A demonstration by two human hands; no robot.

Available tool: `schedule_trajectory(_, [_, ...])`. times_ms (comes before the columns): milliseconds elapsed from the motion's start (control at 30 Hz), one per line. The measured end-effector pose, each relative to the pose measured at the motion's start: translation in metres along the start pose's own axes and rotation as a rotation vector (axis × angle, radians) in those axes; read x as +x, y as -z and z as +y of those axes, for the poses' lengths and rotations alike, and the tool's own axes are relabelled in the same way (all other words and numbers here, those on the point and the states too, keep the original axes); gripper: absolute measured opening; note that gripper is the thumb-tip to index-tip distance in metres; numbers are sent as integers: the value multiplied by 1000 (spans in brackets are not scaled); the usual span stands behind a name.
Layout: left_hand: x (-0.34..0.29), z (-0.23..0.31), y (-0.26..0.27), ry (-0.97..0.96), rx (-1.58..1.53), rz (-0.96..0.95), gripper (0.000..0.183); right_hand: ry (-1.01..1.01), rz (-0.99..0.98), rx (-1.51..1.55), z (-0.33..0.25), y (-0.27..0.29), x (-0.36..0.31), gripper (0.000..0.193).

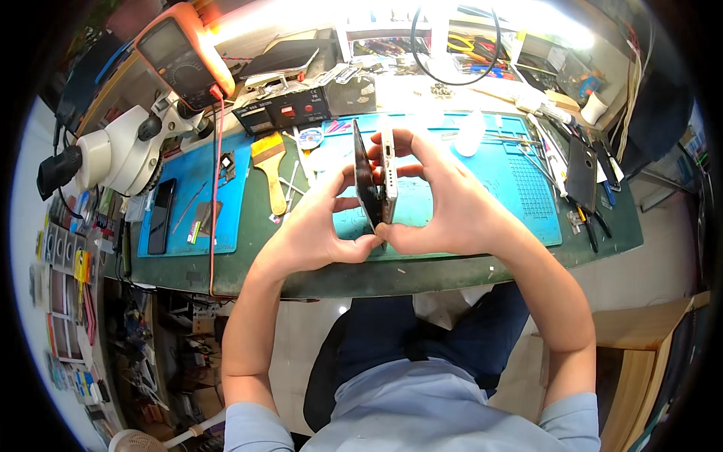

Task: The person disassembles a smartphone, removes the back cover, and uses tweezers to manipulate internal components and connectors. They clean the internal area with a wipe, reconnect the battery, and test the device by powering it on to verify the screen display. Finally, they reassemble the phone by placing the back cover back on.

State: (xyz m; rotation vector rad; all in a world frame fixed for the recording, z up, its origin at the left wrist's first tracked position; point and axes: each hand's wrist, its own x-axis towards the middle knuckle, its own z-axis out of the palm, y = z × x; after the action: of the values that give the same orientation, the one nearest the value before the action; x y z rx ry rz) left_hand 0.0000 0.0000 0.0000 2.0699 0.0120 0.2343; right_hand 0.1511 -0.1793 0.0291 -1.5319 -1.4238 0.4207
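Observation:
Above the blue work mat I hold a phone on edge, parted into two pieces. My left hand is closed on a thin dark panel, which looks like the phone's screen. Between the fingers and thumb of my right hand is the silver-edged phone body, its port end facing me. A gap runs between the pieces at the top, and they come close together at the bottom, where both thumbs meet. Whether a cable joins them I cannot tell.
A wide brush lies left of the hands. Farther left are a dark phone, a microscope and an orange multimeter with a red lead hanging down. Tweezers, pliers and another phone lie at right.

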Motion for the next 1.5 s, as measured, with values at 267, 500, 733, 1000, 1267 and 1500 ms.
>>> schedule_trajectory(267, [2,5,-6,-28,-135,30,80,-44,24,42,-1,2,-4,86])
schedule_trajectory(500, [-1,4,-2,-37,-117,48,86,-11,9,73,-6,1,1,83])
schedule_trajectory(733, [-1,-4,-5,-60,-129,48,86,-16,-14,130,-2,2,-3,89])
schedule_trajectory(1000, [0,-3,-4,-87,-132,62,77,13,13,212,0,-1,-2,82])
schedule_trajectory(1267, [1,-6,-6,-95,-151,70,79,-1,-23,140,-1,1,-2,88])
schedule_trajectory(1500, [2,-4,-6,-79,-130,48,80,-6,-9,177,2,3,-6,88])
